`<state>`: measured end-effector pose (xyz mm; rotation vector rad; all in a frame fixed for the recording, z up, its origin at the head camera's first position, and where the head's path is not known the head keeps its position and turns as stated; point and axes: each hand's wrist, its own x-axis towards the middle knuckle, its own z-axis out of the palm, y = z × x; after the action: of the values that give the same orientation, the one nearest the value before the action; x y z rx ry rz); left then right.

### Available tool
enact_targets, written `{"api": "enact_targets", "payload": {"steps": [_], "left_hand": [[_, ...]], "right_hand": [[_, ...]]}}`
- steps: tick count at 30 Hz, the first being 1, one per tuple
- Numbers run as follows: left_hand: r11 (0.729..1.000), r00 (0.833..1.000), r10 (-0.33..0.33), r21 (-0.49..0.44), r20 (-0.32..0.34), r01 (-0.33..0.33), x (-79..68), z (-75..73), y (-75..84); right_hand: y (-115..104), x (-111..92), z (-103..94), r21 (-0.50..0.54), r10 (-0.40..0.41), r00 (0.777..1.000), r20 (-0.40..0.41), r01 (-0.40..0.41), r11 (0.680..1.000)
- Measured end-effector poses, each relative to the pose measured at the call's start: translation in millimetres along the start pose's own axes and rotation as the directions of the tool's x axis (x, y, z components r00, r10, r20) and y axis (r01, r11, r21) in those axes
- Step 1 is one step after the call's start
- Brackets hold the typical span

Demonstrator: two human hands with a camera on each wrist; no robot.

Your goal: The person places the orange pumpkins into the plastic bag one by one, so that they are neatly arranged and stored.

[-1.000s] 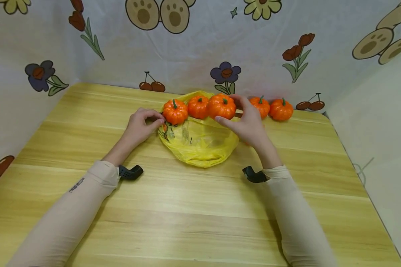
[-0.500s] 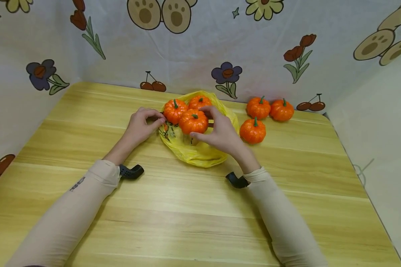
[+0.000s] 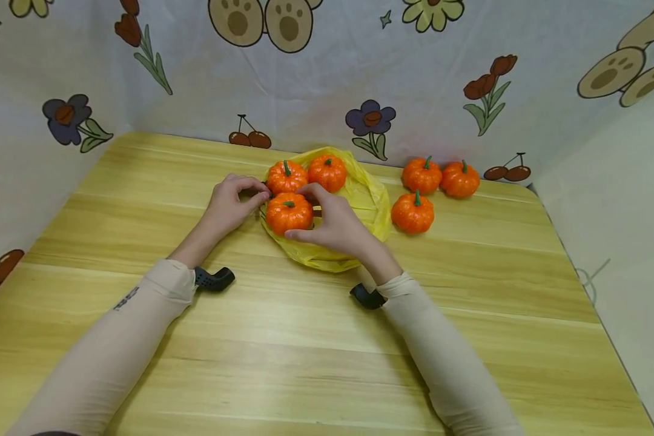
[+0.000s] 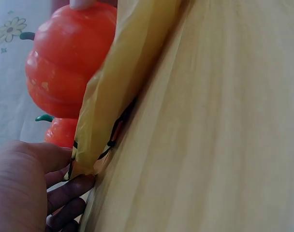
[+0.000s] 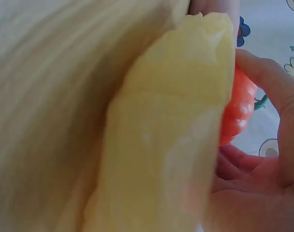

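Note:
A crumpled yellow plastic bag lies spread open on the table. My left hand pinches its left edge between thumb and fingers, seen close up where the bag's rim meets the fingertips in the left wrist view. With my right hand I grip a small orange toy pumpkin from its right side, over the bag's front left part. Behind it, a pumpkin with an upright green stem and another pumpkin sit in the bag. In the right wrist view the bag's side hides part of the held pumpkin.
To the right of the bag, three more pumpkins stand on the wooden table: one nearer, one behind it and one at far right. A printed cloth hangs along the table's back edge.
My right hand has carried the pumpkin leftward and toward me, from over the bag's back right to its front left. The left hand keeps its place at the bag's edge.

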<state>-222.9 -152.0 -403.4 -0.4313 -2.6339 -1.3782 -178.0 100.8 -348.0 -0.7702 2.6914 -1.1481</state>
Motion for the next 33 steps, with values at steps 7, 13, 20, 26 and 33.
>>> {"api": "enact_targets", "payload": {"steps": [7,13,20,26,33], "left_hand": [[1.0,1.0,0.008,-0.001,-0.002,-0.008,1.8,2.1,1.2],[1.0,1.0,0.007,-0.004,0.005,-0.007,3.1,4.0,2.8],[1.0,1.0,0.005,-0.002,0.003,-0.005,3.4,4.1,1.9],[1.0,1.0,0.013,-0.008,-0.007,-0.013,2.4,2.8,1.2],[1.0,1.0,-0.012,-0.008,-0.002,0.012,0.7,-0.3,0.6]], "right_hand": [[4.4,-1.0,7.4,0.007,0.059,0.998,0.023,-0.059,0.998],[6.3,-3.5,8.7,0.035,0.096,0.995,0.008,-0.096,0.995],[7.7,-3.2,8.2,0.054,0.032,0.999,0.005,-0.033,0.998],[6.4,-1.6,10.4,0.082,0.049,0.999,-0.003,-0.049,0.995],[3.7,0.0,11.9,0.05,0.028,0.999,-0.016,-0.027,0.998]]}}
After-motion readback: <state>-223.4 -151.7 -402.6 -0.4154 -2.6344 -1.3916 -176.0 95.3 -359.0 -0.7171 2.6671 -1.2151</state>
